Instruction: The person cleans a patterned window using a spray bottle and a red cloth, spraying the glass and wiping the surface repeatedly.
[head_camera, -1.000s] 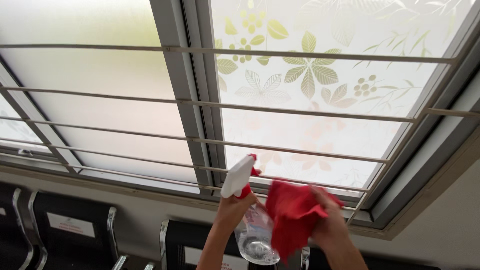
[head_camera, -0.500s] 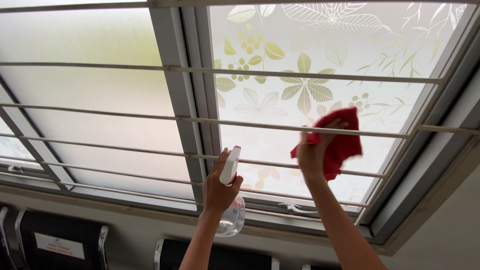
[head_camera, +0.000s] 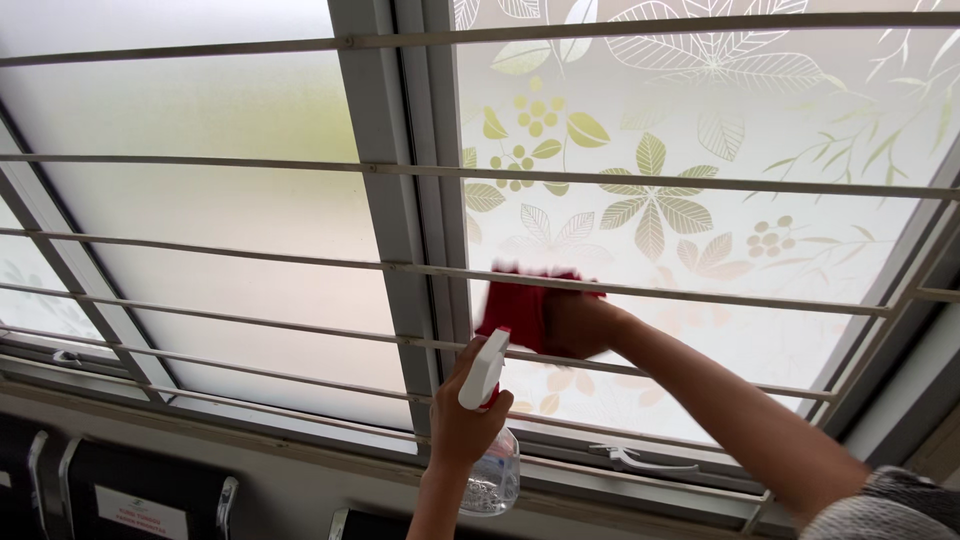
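Observation:
My right hand (head_camera: 580, 324) presses a red cloth (head_camera: 518, 304) against the frosted, leaf-patterned window pane (head_camera: 700, 160), reaching between two of the horizontal metal bars (head_camera: 700, 297). The cloth sits near the pane's left edge, beside the grey centre frame (head_camera: 400, 200). My left hand (head_camera: 462, 420) holds a clear spray bottle (head_camera: 492, 478) with a white and red trigger head (head_camera: 483, 368), just below the cloth and in front of the bars.
Several thin horizontal bars cross the whole window. A plain frosted pane (head_camera: 200, 200) lies to the left. A window latch (head_camera: 640, 460) sits on the lower frame. Dark chairs with metal frames (head_camera: 140, 490) stand below the sill.
My right hand has swept the red cloth from the middle of the pane down and left to the centre frame. The left hand with the bottle has stayed low; the view has tilted up.

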